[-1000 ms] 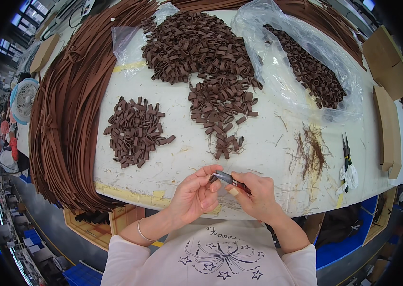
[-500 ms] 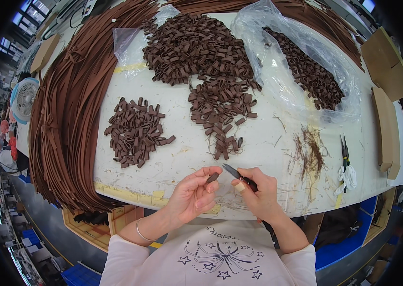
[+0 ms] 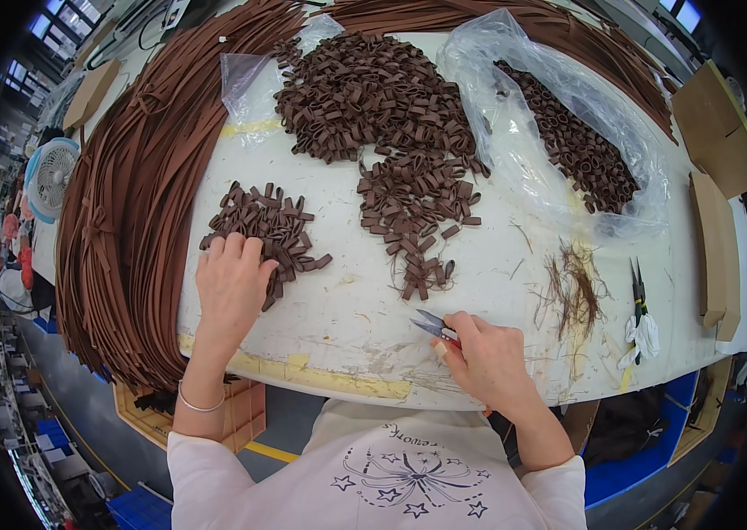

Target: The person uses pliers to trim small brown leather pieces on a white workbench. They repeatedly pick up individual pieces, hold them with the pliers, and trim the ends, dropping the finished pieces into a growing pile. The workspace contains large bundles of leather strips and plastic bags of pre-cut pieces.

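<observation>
My right hand (image 3: 490, 360) is closed around a pair of thread snips (image 3: 437, 325), its dark handle with a bit of red showing between thumb and fingers. The snips' two blades stand apart and point left over the table. My left hand (image 3: 230, 283) reaches onto the smaller pile of brown fabric loops (image 3: 267, 216), back upward, thumb apart from the fingers. Its fingertips rest among the loops and are partly hidden. Ahead of my right hand, a trail of loops (image 3: 416, 208) runs down from the large heap of loops (image 3: 373, 93).
Long brown strips (image 3: 139, 194) lie bundled along the table's left side. A clear plastic bag (image 3: 501, 115) holding more loops is at the far right. Thread scraps (image 3: 575, 287) and black-handled scissors with white wrapping (image 3: 640, 305) lie to the right, beside cardboard boxes (image 3: 716, 247).
My left hand has moved left and away from me, from beside the snips to the smaller pile. The loop it held is out of sight. The snips' blades have spread apart.
</observation>
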`<action>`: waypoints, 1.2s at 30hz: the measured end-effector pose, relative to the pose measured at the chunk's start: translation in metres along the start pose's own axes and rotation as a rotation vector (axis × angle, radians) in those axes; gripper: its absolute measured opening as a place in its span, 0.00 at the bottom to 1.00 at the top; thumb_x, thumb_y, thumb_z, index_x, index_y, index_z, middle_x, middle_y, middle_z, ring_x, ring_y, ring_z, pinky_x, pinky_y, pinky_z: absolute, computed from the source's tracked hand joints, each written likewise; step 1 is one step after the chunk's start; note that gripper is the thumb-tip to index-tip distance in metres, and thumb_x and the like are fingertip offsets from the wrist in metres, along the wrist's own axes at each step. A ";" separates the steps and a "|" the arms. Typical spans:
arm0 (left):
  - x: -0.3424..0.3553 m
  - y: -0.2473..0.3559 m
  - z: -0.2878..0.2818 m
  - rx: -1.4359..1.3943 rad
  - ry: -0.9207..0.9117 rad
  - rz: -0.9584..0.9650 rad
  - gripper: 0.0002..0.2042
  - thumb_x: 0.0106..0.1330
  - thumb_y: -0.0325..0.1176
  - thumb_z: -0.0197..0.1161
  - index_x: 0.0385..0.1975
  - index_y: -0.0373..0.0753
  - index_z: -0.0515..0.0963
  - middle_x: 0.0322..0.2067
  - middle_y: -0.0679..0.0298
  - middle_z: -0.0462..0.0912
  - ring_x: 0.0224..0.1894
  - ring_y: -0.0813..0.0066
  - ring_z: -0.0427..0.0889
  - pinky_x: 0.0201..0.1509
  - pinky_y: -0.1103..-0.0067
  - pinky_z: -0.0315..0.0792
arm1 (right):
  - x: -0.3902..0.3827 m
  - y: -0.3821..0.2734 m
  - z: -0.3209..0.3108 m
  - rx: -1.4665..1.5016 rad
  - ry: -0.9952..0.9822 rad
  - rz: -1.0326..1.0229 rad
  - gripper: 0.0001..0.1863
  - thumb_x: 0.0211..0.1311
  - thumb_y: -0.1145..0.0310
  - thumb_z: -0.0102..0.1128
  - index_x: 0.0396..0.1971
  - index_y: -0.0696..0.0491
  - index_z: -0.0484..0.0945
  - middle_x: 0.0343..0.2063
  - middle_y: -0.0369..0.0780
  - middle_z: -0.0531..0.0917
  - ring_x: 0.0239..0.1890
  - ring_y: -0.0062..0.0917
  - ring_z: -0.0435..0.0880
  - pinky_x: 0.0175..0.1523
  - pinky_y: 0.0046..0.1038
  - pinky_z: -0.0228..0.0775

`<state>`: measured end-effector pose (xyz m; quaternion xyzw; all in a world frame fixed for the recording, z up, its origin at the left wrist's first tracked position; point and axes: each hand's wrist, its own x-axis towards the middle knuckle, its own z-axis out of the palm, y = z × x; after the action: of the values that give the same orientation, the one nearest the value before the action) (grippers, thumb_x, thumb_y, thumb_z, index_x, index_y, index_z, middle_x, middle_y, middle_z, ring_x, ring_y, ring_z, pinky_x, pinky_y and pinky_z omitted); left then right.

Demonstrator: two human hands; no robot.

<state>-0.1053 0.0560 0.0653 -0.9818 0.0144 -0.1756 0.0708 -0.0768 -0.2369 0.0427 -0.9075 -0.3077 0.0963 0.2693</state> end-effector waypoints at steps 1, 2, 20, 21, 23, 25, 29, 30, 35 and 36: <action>0.003 0.004 0.000 -0.131 0.024 0.041 0.06 0.50 0.22 0.58 0.28 0.35 0.70 0.21 0.60 0.73 0.25 0.66 0.71 0.28 0.76 0.65 | 0.001 0.000 0.000 -0.021 -0.010 0.011 0.10 0.53 0.63 0.56 0.26 0.54 0.68 0.17 0.38 0.76 0.15 0.31 0.76 0.18 0.31 0.62; 0.008 0.013 0.000 -0.260 0.049 0.080 0.06 0.49 0.21 0.58 0.26 0.35 0.71 0.22 0.61 0.73 0.26 0.65 0.71 0.30 0.75 0.66 | 0.003 0.000 0.001 -0.042 -0.021 0.018 0.10 0.53 0.63 0.56 0.26 0.54 0.68 0.18 0.38 0.76 0.16 0.31 0.76 0.18 0.31 0.62; 0.026 0.091 0.045 -1.012 -0.224 0.170 0.08 0.52 0.22 0.55 0.33 0.35 0.74 0.24 0.60 0.75 0.22 0.68 0.75 0.26 0.78 0.68 | 0.012 0.019 -0.012 0.068 0.147 0.055 0.18 0.46 0.68 0.60 0.39 0.53 0.69 0.16 0.40 0.77 0.17 0.32 0.77 0.21 0.31 0.65; 0.033 0.081 0.050 -1.008 -0.178 0.176 0.09 0.52 0.21 0.54 0.34 0.35 0.74 0.25 0.60 0.75 0.23 0.68 0.75 0.26 0.79 0.68 | 0.014 0.017 -0.008 0.034 0.129 0.000 0.20 0.46 0.68 0.60 0.41 0.53 0.69 0.16 0.39 0.77 0.16 0.32 0.77 0.21 0.31 0.65; 0.048 0.072 0.056 -0.999 -0.215 0.200 0.10 0.52 0.20 0.55 0.35 0.35 0.73 0.29 0.60 0.74 0.28 0.67 0.75 0.30 0.78 0.68 | 0.022 0.013 0.002 -0.034 0.088 -0.119 0.23 0.45 0.68 0.60 0.45 0.51 0.67 0.15 0.39 0.77 0.16 0.31 0.77 0.20 0.30 0.65; 0.057 0.076 0.063 -0.890 -0.247 0.248 0.10 0.52 0.21 0.56 0.35 0.36 0.71 0.32 0.60 0.73 0.33 0.65 0.74 0.33 0.77 0.68 | 0.026 0.012 0.011 -0.123 -0.015 -0.123 0.25 0.45 0.67 0.60 0.47 0.50 0.67 0.15 0.38 0.77 0.15 0.31 0.76 0.20 0.30 0.65; 0.075 0.083 0.075 -0.770 -0.197 0.279 0.10 0.52 0.23 0.57 0.34 0.36 0.68 0.34 0.59 0.71 0.36 0.61 0.73 0.37 0.73 0.68 | 0.011 0.017 0.012 -0.141 -0.105 -0.139 0.25 0.46 0.67 0.58 0.49 0.50 0.66 0.15 0.38 0.77 0.13 0.31 0.75 0.19 0.31 0.65; 0.078 0.083 0.077 -0.777 -0.165 0.269 0.09 0.52 0.23 0.57 0.33 0.35 0.68 0.34 0.59 0.71 0.36 0.61 0.73 0.36 0.72 0.68 | 0.006 0.019 0.012 -0.128 -0.093 -0.140 0.26 0.46 0.68 0.58 0.49 0.50 0.66 0.15 0.38 0.77 0.14 0.31 0.75 0.19 0.30 0.65; 0.074 0.074 0.047 -0.704 -0.303 0.092 0.09 0.51 0.25 0.57 0.33 0.35 0.69 0.34 0.57 0.72 0.36 0.61 0.72 0.39 0.72 0.67 | -0.017 0.030 0.001 -0.049 0.045 -0.116 0.26 0.45 0.71 0.58 0.49 0.50 0.66 0.16 0.39 0.77 0.16 0.31 0.76 0.20 0.30 0.65; 0.063 0.072 0.047 -0.645 -0.269 0.141 0.11 0.51 0.26 0.58 0.34 0.34 0.69 0.36 0.56 0.71 0.38 0.60 0.71 0.41 0.71 0.66 | -0.019 0.031 -0.002 -0.021 0.075 -0.117 0.26 0.44 0.73 0.57 0.48 0.51 0.67 0.16 0.39 0.77 0.16 0.30 0.76 0.20 0.30 0.65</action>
<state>-0.0303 -0.0119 0.0333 -0.9646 0.1275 -0.0256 -0.2295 -0.0755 -0.2696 0.0272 -0.8936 -0.3511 0.0432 0.2763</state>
